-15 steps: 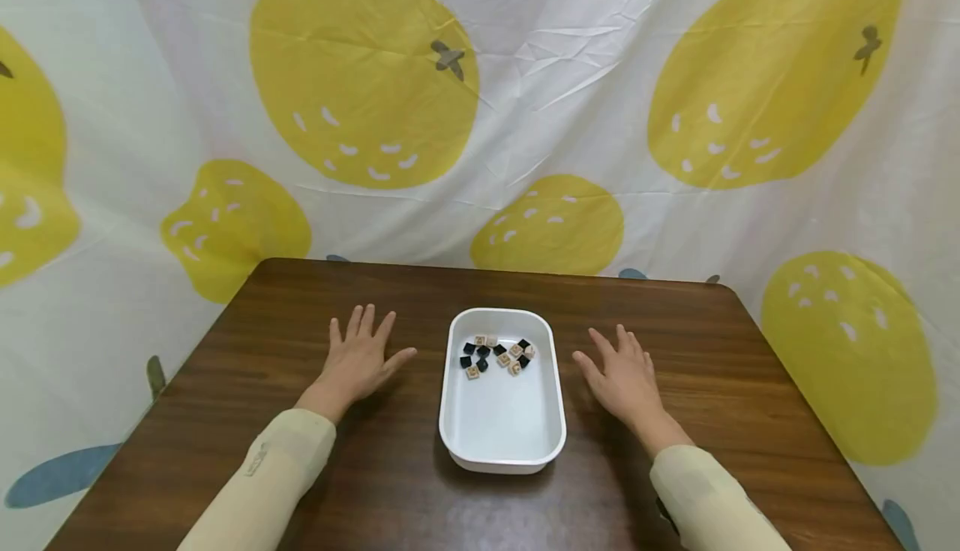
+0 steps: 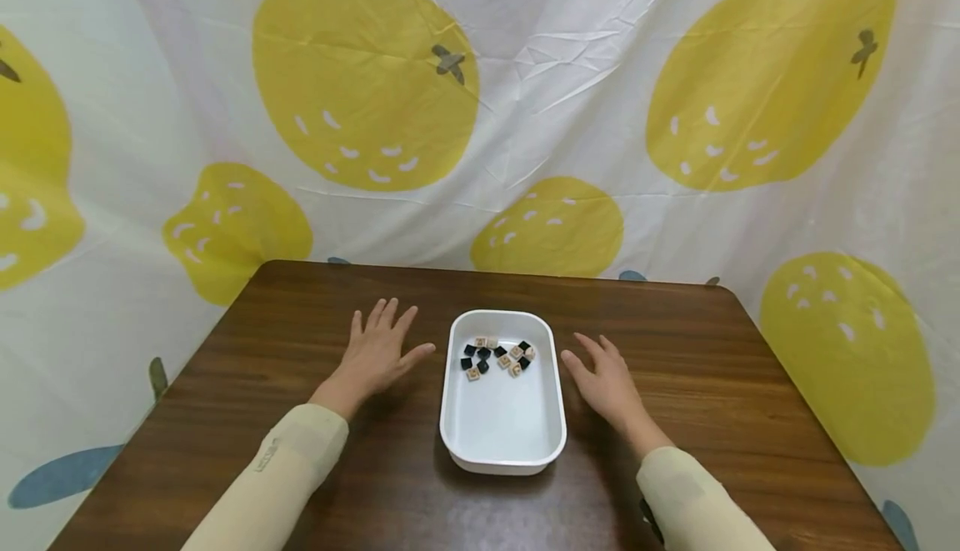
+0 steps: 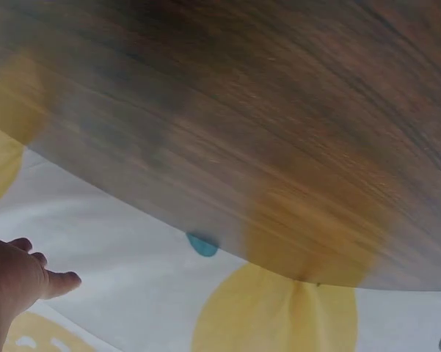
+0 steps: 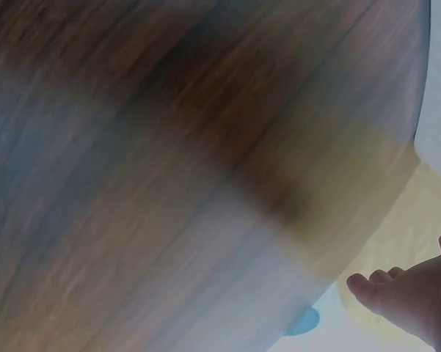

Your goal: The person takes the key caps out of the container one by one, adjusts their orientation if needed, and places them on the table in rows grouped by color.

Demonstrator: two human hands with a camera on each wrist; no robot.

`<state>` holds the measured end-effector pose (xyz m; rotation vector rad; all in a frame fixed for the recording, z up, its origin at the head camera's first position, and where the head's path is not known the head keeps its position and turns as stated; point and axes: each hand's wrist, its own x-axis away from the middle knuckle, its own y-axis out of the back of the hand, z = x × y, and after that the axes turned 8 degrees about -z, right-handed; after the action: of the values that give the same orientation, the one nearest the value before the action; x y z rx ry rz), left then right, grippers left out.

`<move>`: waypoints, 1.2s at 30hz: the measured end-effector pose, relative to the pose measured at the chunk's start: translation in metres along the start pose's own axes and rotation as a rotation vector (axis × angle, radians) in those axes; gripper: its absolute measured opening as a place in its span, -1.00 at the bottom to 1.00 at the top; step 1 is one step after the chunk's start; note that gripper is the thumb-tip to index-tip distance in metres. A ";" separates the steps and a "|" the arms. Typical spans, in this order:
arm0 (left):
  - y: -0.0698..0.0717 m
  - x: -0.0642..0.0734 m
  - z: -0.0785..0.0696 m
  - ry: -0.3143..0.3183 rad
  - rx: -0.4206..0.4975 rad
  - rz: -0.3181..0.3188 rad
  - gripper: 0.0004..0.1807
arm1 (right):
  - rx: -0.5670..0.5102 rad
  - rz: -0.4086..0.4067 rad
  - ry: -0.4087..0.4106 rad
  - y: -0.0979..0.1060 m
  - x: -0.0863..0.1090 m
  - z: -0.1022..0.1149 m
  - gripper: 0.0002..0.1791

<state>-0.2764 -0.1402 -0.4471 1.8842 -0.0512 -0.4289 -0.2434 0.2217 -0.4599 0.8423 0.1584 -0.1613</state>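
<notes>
A white rectangular tray (image 2: 504, 426) with rounded corners lies lengthwise on the wooden table. Toward its far end are several small black cubes (image 2: 483, 353) and several small light wooden cubes (image 2: 504, 361) with dark markings, in two loose clusters. Left of the tray is my left hand (image 2: 377, 355), fingers spread and holding nothing; part of it shows at the lower left of the left wrist view (image 3: 18, 282). On the other side, my right hand (image 2: 609, 384) is near the tray's right rim with fingers extended, also holding nothing.
The dark brown table (image 2: 750, 418) has rounded far corners. Behind it hangs a white cloth (image 2: 540, 109) printed with yellow lemons, meeting the far table edge. Both forearms wear pale sleeves.
Both hands have moved inward, closer to the tray, the left to the right and the right to the left. The tray and cubes stay as they were.
</notes>
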 end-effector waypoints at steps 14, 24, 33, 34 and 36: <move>-0.002 -0.013 -0.026 -0.051 0.119 -0.006 -0.20 | -0.211 -0.040 -0.065 -0.017 0.003 0.017 -0.56; -0.012 -0.023 -0.049 -0.110 0.145 0.060 -0.41 | -0.323 -0.062 -0.163 -0.026 0.006 0.021 -0.61; -0.020 -0.028 -0.064 -0.165 0.109 0.128 -0.60 | -0.435 -0.090 -0.221 -0.032 0.010 0.024 -0.62; -0.021 -0.029 -0.065 -0.170 0.102 0.131 -0.61 | -0.434 -0.090 -0.224 -0.032 0.010 0.024 -0.62; -0.023 -0.032 -0.066 -0.181 0.080 0.139 -0.63 | -0.425 -0.091 -0.223 -0.033 0.010 0.024 -0.62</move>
<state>-0.2891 -0.0642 -0.4407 1.9013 -0.3227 -0.5069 -0.2387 0.1817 -0.4701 0.3902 0.0185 -0.2943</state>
